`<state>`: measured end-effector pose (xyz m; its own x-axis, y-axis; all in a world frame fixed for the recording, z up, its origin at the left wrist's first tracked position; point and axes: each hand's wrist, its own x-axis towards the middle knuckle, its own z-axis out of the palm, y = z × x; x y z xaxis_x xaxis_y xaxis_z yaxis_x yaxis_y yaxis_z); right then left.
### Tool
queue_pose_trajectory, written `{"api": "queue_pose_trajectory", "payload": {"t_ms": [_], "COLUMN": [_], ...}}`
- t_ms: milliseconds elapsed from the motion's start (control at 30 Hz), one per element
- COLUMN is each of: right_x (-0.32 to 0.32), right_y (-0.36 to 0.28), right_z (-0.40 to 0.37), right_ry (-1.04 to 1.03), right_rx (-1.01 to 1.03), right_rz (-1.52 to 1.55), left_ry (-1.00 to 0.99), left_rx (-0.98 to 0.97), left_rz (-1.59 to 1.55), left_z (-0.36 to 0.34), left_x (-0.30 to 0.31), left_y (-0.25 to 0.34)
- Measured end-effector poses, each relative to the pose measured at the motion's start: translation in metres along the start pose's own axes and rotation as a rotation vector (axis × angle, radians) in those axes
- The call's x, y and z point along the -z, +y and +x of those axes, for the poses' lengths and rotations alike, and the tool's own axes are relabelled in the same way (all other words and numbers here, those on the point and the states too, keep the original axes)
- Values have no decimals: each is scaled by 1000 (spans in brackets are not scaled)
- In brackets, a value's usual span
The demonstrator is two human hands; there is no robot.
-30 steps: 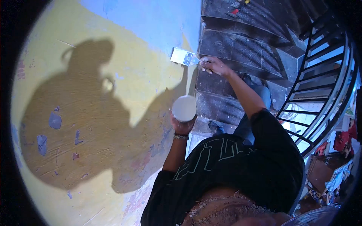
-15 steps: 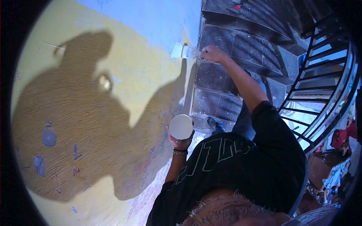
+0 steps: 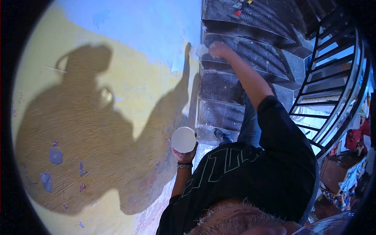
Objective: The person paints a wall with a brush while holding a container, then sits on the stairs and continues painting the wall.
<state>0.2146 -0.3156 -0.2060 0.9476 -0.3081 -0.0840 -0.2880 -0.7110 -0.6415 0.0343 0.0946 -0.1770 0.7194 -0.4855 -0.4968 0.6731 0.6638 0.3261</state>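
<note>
My left hand is wrapped from below round a round tub, low by the wall. A smooth whitish surface fills the tub's top. My right hand is raised beyond it, closed on a pale flat brush smeared by motion. The brush points left, close to the edge where the wall meets the stairs. Just below and left of it, a small pale bluish patch shows on the wall.
Dark stairs rise along the wall, with a red-and-yellow-handled tool on an upper step. A black railing curves down the right side. Several bare grey spots mark the wall, and my shadow falls across it.
My right hand and the brush have moved up relative to the pale patch, off its edge. The camera view has shifted slightly; my left hand still holds the tub.
</note>
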Motion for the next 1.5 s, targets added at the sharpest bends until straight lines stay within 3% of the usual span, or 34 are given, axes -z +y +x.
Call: {"api": "queue_pose_trajectory", "payload": {"t_ms": [100,200,267,400,467,533,700,767,900,967,1033,1100,1200,1300,1433,1500], "right_x": [34,105,132,121,74,23,-76,-87,-74,-41,-15,25,89,110,53,26], "right_y": [-36,-77,-72,-68,-58,-42,44,66,47,1,-17,-49,-83,-82,-37,-32], "right_z": [36,7,-6,-12,-7,0,-12,-27,-33,-33,-12,-2,-37,-62,-50,-38], "right_ry": [57,51,149,248,93,41,-87,-202,-231,-10,-12,-102,-130,-90,-75,-282], "right_rx": [108,186,416,308,152,47,-99,-175,-147,-19,136,120,215,208,36,-77], "right_rz": [-17,90,282,271,750,858,683,367,127,-37,-12,-44,121,206,245,-11], "left_ry": [-26,-47,-57,13,37,24,12,23,47,28,-25,-38,-64,-64,-96,-81], "left_rx": [22,36,37,21,12,33,33,33,32,27,78,67,61,68,80,74], "left_rz": [-17,-28,-39,-24,-14,-17,-6,-4,-14,-12,-37,-29,-31,-50,-34,-30], "left_z": [0,-2,0,5,6,2,-1,-5,-3,-1,1,-1,-1,-1,-4,-5], "left_x": [1,-3,-6,7,6,-4,4,10,17,16,16,12,11,11,4,7], "left_y": [1,2,-1,-5,-8,-10,-9,-12,-17,-18,-17,-18,-19,-19,-16,-16]}}
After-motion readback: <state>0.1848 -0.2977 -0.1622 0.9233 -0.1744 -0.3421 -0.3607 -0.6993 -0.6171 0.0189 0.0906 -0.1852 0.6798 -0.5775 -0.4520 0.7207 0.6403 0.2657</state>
